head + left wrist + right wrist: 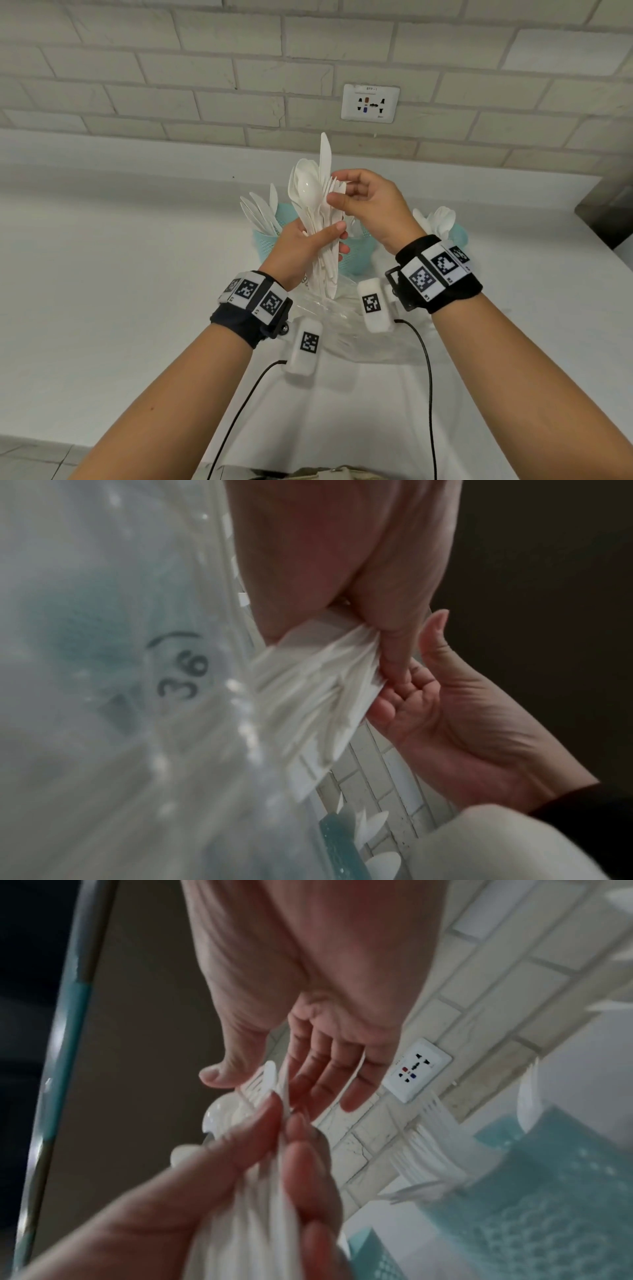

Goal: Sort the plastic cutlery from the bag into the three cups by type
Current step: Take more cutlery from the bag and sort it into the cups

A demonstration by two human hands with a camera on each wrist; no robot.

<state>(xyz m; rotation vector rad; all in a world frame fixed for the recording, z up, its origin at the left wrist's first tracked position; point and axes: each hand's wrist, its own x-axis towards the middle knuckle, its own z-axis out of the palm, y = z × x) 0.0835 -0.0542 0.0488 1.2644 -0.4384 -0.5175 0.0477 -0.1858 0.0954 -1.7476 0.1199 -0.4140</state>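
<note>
My left hand [329, 236] grips a bundle of white plastic cutlery [317, 212] by the handles and holds it upright above the table. Spoons, a knife and forks fan out at its top. My right hand [342, 193] pinches a fork head [334, 186] at the top of the bundle, thumb on one side [219, 1073] and fingers behind. Three teal mesh cups stand behind the hands: the left cup [263, 236] holds knives, the middle cup [358, 257] holds forks [428, 1150], the right cup [459, 234] holds spoons. The clear bag [346, 329] lies under my wrists.
A white table [102, 274] runs to a brick wall with a socket [370, 102]. A dark edge [606, 212] stands at the table's far right corner. Cables [428, 394] hang from both wrist cameras. The bag [137, 696] fills the left of the left wrist view.
</note>
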